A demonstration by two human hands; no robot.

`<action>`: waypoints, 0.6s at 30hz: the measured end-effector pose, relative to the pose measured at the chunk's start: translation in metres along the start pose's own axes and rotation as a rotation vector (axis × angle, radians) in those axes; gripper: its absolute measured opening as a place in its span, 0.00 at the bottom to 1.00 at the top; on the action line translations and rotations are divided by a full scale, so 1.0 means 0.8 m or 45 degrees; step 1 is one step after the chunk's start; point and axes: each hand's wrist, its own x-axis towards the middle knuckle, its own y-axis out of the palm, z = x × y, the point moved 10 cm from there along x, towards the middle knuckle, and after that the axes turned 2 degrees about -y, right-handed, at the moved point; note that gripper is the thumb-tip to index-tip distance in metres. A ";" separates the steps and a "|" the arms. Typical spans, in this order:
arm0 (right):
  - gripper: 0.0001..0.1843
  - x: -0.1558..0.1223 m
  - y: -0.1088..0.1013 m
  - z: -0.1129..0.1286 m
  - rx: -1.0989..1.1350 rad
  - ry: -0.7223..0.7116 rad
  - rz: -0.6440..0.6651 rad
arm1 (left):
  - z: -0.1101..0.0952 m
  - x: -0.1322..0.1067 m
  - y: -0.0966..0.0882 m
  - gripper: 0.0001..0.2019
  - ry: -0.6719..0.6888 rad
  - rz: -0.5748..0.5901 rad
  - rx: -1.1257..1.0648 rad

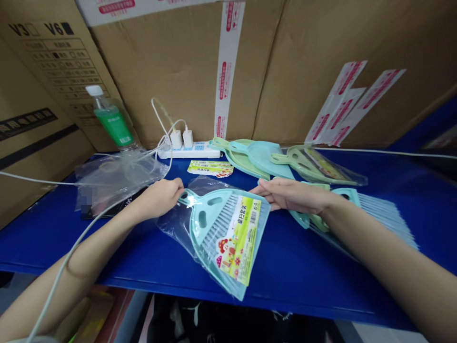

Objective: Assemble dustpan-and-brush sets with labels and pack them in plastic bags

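Observation:
A light blue dustpan and brush set [223,233] with a green and yellow label card lies in a clear plastic bag [174,224] on the blue table [293,271]. My left hand [162,196] is closed on the bag's edge at the dustpan handle. On the opposite side, my right hand [291,194] pinches the bag's top right edge, its fingers lying over other brushes.
Loose blue and green dustpans [255,159], a bagged green set [316,166] and brushes [382,214] lie behind and right. A loose label card [210,168], a power strip [189,151] with chargers, empty clear bags [117,176], a bottle [112,121] and cardboard boxes stand at the back.

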 end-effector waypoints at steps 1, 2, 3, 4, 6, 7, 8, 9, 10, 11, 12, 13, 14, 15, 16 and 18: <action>0.20 0.001 0.001 -0.001 0.017 0.006 0.003 | 0.002 0.002 0.001 0.11 -0.007 0.006 -0.014; 0.19 0.001 0.001 -0.001 0.036 0.007 -0.003 | 0.003 0.003 0.002 0.11 -0.005 0.015 -0.029; 0.19 0.002 0.002 -0.001 0.057 0.007 -0.011 | 0.003 0.004 0.002 0.10 0.001 0.023 -0.047; 0.20 0.003 0.002 -0.001 0.079 0.005 -0.020 | 0.002 0.005 0.003 0.10 0.009 0.030 -0.067; 0.22 0.004 0.005 -0.001 0.112 0.004 -0.024 | 0.000 0.005 0.006 0.10 0.028 0.046 -0.102; 0.23 0.004 0.007 0.000 0.122 0.005 -0.024 | -0.001 0.005 0.007 0.10 0.041 0.059 -0.124; 0.24 0.004 0.008 0.000 0.125 0.007 -0.026 | -0.003 0.004 0.009 0.11 0.059 0.075 -0.155; 0.24 0.004 0.008 0.000 0.124 0.006 -0.035 | -0.005 0.003 0.011 0.11 0.081 0.093 -0.193; 0.24 0.004 0.008 0.001 0.119 0.003 -0.051 | -0.007 0.002 0.011 0.11 0.105 0.110 -0.232; 0.24 0.004 0.006 0.001 0.113 0.002 -0.069 | -0.009 0.001 0.012 0.11 0.129 0.123 -0.265; 0.24 0.004 0.004 0.001 0.106 0.000 -0.086 | -0.012 0.000 0.011 0.11 0.151 0.132 -0.284; 0.24 0.004 0.003 0.000 0.100 0.000 -0.098 | -0.014 -0.001 0.010 0.11 0.166 0.135 -0.282; 0.24 0.004 0.001 0.000 0.095 -0.002 -0.106 | -0.015 -0.003 0.009 0.10 0.171 0.132 -0.256; 0.23 0.004 -0.001 -0.001 0.089 -0.009 -0.110 | -0.016 -0.004 0.007 0.10 0.168 0.122 -0.216; 0.23 0.004 -0.003 0.000 0.079 -0.019 -0.108 | -0.016 -0.004 0.005 0.10 0.155 0.106 -0.168; 0.23 0.004 -0.003 0.002 0.049 -0.048 -0.076 | -0.013 -0.004 0.000 0.11 0.117 0.066 -0.084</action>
